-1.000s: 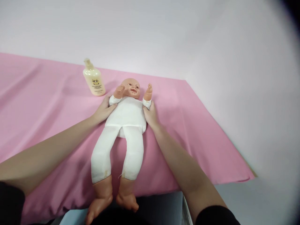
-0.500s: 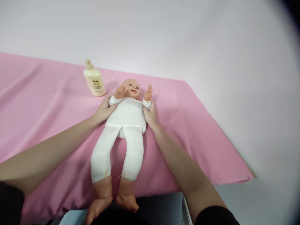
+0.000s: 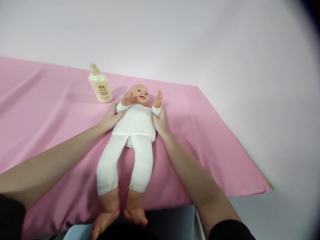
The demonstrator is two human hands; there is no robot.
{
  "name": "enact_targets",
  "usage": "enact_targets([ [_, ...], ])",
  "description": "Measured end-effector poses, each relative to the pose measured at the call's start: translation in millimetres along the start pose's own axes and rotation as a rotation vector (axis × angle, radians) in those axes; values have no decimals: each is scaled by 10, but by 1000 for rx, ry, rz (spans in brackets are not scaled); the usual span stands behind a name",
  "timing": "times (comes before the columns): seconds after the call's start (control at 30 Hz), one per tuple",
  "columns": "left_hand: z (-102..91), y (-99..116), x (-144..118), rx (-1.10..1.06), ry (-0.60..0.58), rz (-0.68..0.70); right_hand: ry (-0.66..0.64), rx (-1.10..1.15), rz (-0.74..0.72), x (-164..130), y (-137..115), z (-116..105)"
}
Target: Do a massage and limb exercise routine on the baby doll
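A baby doll (image 3: pixel 135 123) in a white top and white trousers lies on its back, face up, with its bare feet toward me and past the table's near edge. My left hand (image 3: pixel 112 117) grips its side below the arm at the left, thumb on the white cloth. At the other side, my right hand (image 3: pixel 160 122) holds the doll the same way, just under its raised arm. Most of my fingers are hidden behind the doll's body and sleeves. A cream pump bottle (image 3: pixel 100 87) with a dark printed label stands beyond my left hand, apart from it.
Pink cloth (image 3: pixel 50 110) covers the table, with loose folds at the left and front. The table's right edge slants down toward me. A pale wall (image 3: pixel 160 40) rises behind. Below the front edge a grey-blue surface (image 3: pixel 172 221) shows between my arms.
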State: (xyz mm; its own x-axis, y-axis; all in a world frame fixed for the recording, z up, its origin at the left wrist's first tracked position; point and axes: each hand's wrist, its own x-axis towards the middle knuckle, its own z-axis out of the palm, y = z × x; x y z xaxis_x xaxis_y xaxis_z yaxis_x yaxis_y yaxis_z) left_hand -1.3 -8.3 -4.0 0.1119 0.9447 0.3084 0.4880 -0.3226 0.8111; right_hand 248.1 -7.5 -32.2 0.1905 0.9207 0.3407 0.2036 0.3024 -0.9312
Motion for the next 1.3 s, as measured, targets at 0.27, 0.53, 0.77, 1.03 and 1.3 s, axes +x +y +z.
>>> enact_targets([
  [0.27,2,8,2,-10,0,-2,1,9,5,2,-26,-9],
  [0.53,8,-9,14,11,1,24,28,9,38,-7,-52,-2],
  [0.77,5,1,13,16,0,24,32,3,21,0,-42,1],
  [1.03,1,18,11,1,-6,11,31,7,15,-8,-54,-1],
  [1.3,-1,19,15,-4,-12,1,29,28,48,-8,-78,-1],
])
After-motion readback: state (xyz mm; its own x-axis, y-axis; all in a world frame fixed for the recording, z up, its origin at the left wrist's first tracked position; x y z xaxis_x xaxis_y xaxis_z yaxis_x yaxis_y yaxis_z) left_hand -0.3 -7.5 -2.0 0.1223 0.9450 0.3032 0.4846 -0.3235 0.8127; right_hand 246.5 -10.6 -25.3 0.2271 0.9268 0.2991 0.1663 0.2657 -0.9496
